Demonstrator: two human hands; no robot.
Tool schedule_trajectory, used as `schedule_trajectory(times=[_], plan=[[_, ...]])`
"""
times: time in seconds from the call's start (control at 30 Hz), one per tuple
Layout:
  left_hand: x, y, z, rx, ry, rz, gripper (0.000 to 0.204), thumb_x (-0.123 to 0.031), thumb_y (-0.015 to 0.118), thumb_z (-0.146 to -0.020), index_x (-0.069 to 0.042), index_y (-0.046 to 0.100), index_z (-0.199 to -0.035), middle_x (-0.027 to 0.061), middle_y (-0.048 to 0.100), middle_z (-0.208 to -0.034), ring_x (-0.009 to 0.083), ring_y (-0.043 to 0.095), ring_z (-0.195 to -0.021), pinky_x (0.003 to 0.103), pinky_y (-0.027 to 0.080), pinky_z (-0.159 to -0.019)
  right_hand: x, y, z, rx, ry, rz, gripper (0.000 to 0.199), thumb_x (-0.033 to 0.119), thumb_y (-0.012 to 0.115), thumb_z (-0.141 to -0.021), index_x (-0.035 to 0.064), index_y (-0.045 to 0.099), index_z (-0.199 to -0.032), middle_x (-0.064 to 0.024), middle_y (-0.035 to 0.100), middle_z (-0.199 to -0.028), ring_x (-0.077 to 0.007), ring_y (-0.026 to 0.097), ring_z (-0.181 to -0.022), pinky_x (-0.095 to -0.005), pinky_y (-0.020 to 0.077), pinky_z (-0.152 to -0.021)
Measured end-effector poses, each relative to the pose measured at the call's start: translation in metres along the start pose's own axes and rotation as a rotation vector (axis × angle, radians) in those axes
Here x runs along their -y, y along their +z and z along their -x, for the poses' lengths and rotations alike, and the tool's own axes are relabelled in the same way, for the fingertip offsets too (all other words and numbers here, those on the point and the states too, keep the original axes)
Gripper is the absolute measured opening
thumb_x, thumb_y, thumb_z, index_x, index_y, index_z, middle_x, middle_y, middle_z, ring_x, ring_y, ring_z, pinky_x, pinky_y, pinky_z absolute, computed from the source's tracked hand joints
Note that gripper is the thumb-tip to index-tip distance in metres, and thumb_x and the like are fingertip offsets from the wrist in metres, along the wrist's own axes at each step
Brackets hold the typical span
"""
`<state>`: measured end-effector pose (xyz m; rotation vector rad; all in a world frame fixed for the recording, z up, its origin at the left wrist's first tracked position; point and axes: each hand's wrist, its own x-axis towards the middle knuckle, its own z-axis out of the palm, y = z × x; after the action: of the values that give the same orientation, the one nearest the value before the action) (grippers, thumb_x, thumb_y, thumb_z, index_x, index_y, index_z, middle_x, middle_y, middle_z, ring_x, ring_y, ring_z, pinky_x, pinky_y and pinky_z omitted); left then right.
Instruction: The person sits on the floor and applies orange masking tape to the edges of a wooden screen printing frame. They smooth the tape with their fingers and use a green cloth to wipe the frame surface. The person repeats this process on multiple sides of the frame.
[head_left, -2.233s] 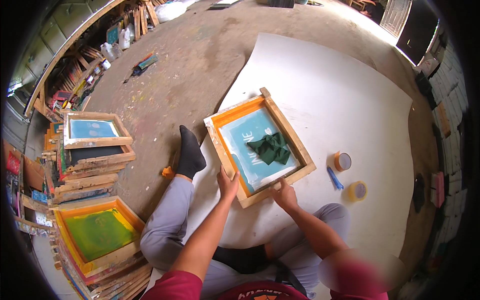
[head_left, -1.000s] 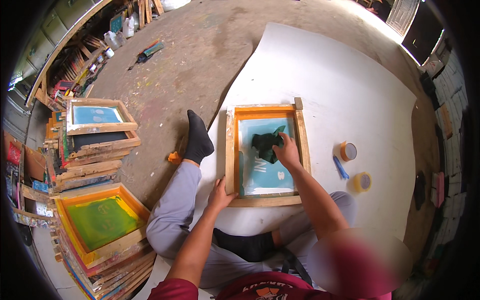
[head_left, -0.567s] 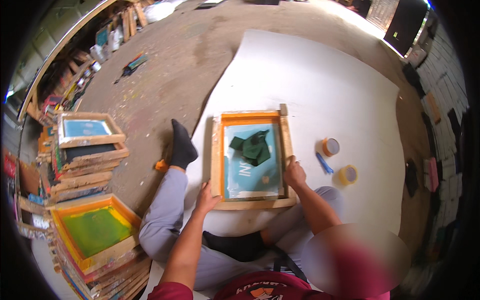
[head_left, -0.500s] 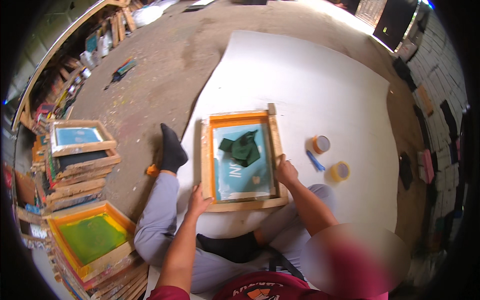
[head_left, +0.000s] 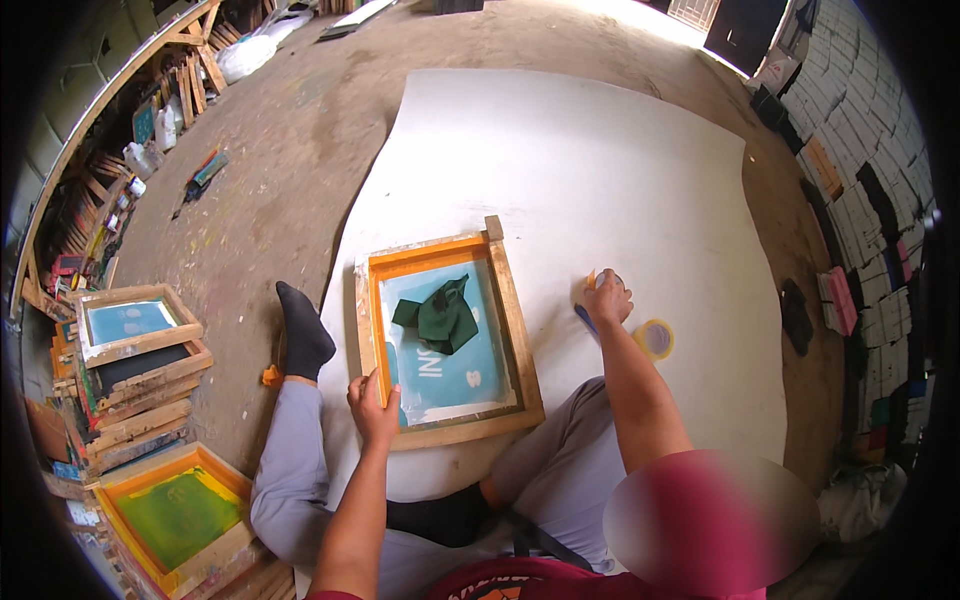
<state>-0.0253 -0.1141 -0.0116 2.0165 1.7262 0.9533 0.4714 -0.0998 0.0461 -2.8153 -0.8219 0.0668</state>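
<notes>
A wooden screen-printing frame (head_left: pixel 517 345) with a blue mesh lies on the white sheet between my legs. On its mesh rests a crumpled dark green cloth (head_left: pixel 447 318). My left hand (head_left: pixel 375 408) grips the frame's near left rail, thumb over the wood. Off to the right, my right hand (head_left: pixel 607 299) has its fingers closed over a roll of brown tape (head_left: pixel 591 281), which they mostly cover. Just beside that hand lies a slim blue tool (head_left: pixel 586 318), partly hidden. A yellowish tape roll (head_left: pixel 655 340) lies flat near my right wrist.
Stacked wooden frames (head_left: pixel 140 400) stand on the left, and a frame with green-yellow mesh (head_left: pixel 180 515) sits nearer. The white sheet (head_left: pixel 560 150) spreads over the concrete floor. My bent legs flank the work. Bottles and wood line the left wall; white stacks line the right.
My right hand has left the frame's right rail and moved right onto the brown tape roll. My left hand still holds the frame. The view has shifted, moving the scene leftward.
</notes>
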Motion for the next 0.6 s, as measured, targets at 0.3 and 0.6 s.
schedule_trajectory(times=[0.3, 0.6], plan=[[-0.041, 0.01, -0.002, 0.084, 0.077, 0.079, 0.039, -0.017, 0.081, -0.084, -0.017, 0.079, -0.123, 0.0119, 0.054, -0.127, 0.0285, 0.052, -0.099, 0.044, 0.047, -0.096, 0.007, 0.033, -0.021, -0.09, -0.047, 0.036, 0.03, 0.038, 0.065, -0.098, 0.0172, 0.07, -0.119, -0.0151, 0.069, -0.123, -0.0378, 0.062, -0.12, -0.0542, 0.0487, -0.096], [-0.051, 0.011, -0.001, 0.057, 0.062, 0.142, 0.038, -0.016, 0.079, -0.085, -0.015, 0.078, -0.123, 0.0105, 0.06, -0.123, 0.0296, 0.056, -0.101, 0.042, 0.047, -0.094, 0.013, 0.037, -0.023, 0.03, -0.071, -0.216, 0.022, 0.033, 0.066, -0.097, 0.0159, 0.079, -0.102, -0.0139, 0.075, -0.109, -0.036, 0.071, -0.104, -0.0497, 0.0549, -0.086]])
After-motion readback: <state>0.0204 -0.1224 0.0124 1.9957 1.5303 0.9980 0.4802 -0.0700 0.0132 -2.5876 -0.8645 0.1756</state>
